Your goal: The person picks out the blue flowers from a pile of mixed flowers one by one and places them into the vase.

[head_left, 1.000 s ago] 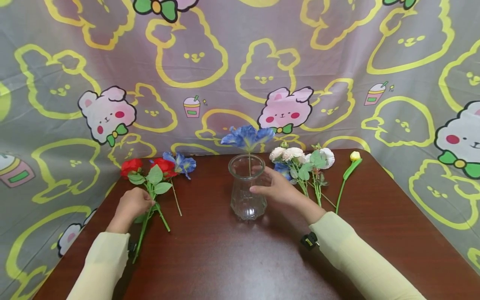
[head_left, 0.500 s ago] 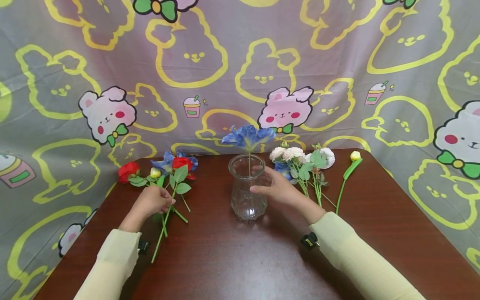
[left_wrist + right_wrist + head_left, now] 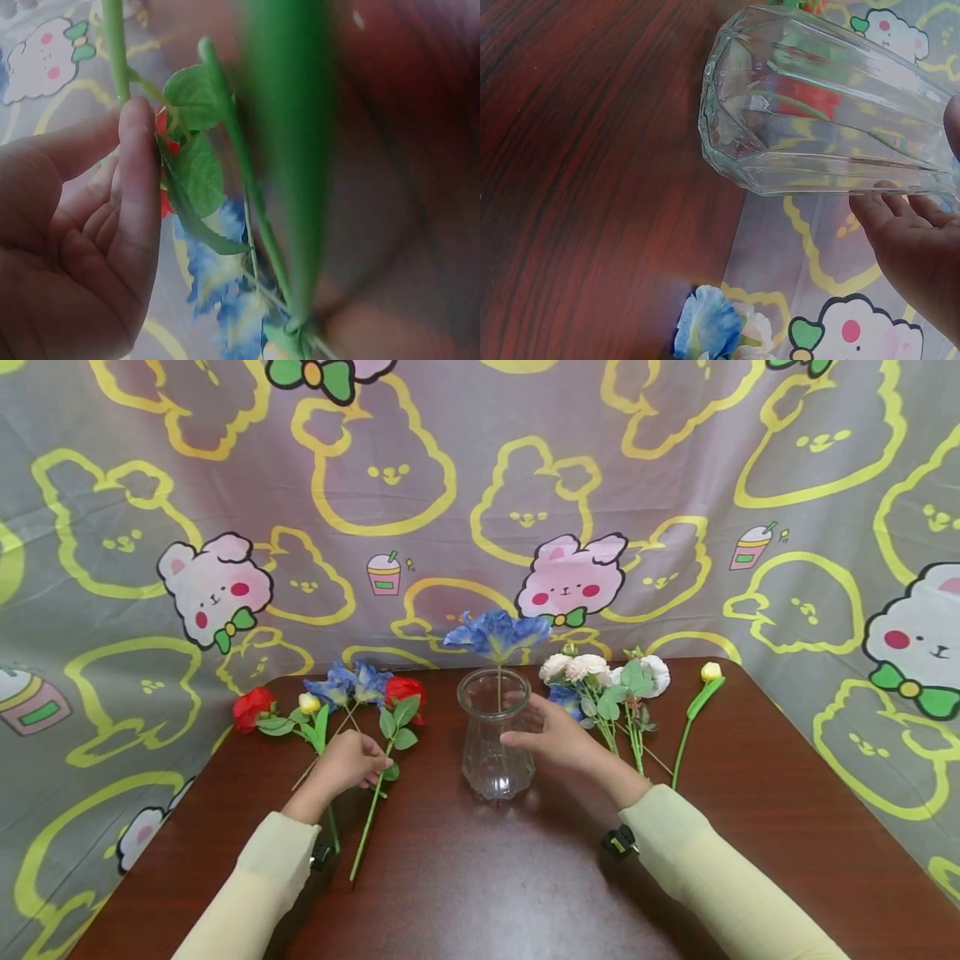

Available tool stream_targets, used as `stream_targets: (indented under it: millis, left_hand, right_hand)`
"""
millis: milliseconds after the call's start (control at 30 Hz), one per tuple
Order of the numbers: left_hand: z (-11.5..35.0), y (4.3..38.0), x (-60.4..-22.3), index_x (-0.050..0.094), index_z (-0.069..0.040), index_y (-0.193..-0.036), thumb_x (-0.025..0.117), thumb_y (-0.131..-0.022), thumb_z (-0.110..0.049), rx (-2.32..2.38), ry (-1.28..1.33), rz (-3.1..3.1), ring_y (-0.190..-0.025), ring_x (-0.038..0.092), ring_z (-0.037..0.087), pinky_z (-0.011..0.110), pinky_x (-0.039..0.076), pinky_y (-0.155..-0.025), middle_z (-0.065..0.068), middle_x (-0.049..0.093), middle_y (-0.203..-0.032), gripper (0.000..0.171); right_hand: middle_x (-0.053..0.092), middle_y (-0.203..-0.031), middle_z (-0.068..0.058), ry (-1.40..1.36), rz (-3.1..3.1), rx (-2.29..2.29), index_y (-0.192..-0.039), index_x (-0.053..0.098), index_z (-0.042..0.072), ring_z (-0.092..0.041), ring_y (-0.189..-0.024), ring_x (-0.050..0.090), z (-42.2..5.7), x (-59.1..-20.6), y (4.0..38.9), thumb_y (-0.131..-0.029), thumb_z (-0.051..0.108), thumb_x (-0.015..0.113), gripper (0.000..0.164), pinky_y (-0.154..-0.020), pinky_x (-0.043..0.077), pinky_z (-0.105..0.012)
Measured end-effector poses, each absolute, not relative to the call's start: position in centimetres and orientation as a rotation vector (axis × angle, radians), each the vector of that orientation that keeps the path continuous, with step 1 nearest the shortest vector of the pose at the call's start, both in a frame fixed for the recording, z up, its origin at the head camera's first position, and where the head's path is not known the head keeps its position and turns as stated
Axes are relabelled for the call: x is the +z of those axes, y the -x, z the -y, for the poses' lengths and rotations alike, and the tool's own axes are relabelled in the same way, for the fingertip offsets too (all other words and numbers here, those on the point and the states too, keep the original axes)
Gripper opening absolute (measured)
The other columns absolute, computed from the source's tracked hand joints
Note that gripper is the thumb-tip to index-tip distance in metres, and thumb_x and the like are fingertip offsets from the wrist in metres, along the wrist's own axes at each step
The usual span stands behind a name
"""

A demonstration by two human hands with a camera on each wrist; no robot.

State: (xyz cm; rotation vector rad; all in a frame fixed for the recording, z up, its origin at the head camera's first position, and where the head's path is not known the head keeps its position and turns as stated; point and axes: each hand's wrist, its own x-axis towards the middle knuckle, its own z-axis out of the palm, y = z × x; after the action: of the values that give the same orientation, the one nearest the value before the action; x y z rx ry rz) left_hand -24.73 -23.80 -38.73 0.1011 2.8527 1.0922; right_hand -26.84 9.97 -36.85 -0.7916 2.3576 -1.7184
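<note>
My left hand (image 3: 351,764) pinches the green stem of a red rose (image 3: 405,695) between thumb and fingers, left of the vase. In the left wrist view, the pinched stem (image 3: 116,45) passes the fingertips, with leaves beyond. A clear glass vase (image 3: 487,768) stands mid-table, holding one blue flower (image 3: 497,635) upright. Around the upper right side of this vase, my right hand (image 3: 558,735) curls its thumb and fingers. The right wrist view shows the vase's faceted glass body (image 3: 810,127) and the thin stem inside.
Left on the brown table (image 3: 465,885) lie another red rose (image 3: 253,708), a yellow tulip (image 3: 309,703) and blue flowers (image 3: 348,683). At right lie pale pink flowers (image 3: 587,668), a white flower (image 3: 656,677) and another yellow tulip (image 3: 710,673). A patterned curtain (image 3: 420,435) hangs behind.
My left hand has carried the red rose rightward, away from the other flowers, uncovering the yellow tulip and blue flowers. The right hand and vase have stayed in place.
</note>
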Motion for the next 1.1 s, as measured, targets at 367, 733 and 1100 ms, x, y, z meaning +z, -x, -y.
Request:
stream_targets:
  millis: [367,733,1100]
  left_hand:
    - [20.9,25.6,-40.1,0.072,0.000,-0.079,0.074,-0.086,-0.011,1.126,-0.114,-2.871,-0.052,0.064,0.018,0.031,0.054,-0.048,0.004,0.065,-0.059,0.014]
    - [19.6,25.9,-41.0,0.072,-0.001,-0.072,0.074,-0.084,-0.008,1.076,-0.179,-2.892,-0.042,0.058,0.012,0.027,0.051,-0.043,0.001,0.061,-0.050,0.013]
    - [19.5,25.7,-40.7,0.072,-0.002,-0.075,0.075,-0.085,-0.008,1.044,-0.158,-2.845,-0.047,0.061,0.015,0.030,0.052,-0.045,0.005,0.064,-0.056,0.012]
  right_hand:
    - [0.048,-0.140,-0.021,0.786,-2.360,-1.723,-0.139,0.045,-0.002,-0.037,-0.130,0.045,-10.0,-36.8,26.8,-0.087,0.008,0.073,0.060,-0.106,0.037,-0.046]
    - [0.050,-0.138,-0.021,0.817,-2.343,-1.738,-0.138,0.045,-0.003,-0.037,-0.128,0.047,-9.8,-37.0,26.9,-0.086,0.007,0.074,0.060,-0.105,0.039,-0.045]
    - [0.051,-0.137,-0.022,0.822,-2.352,-1.724,-0.138,0.045,-0.003,-0.037,-0.128,0.047,-9.9,-36.9,27.0,-0.086,0.008,0.074,0.060,-0.104,0.039,-0.045]
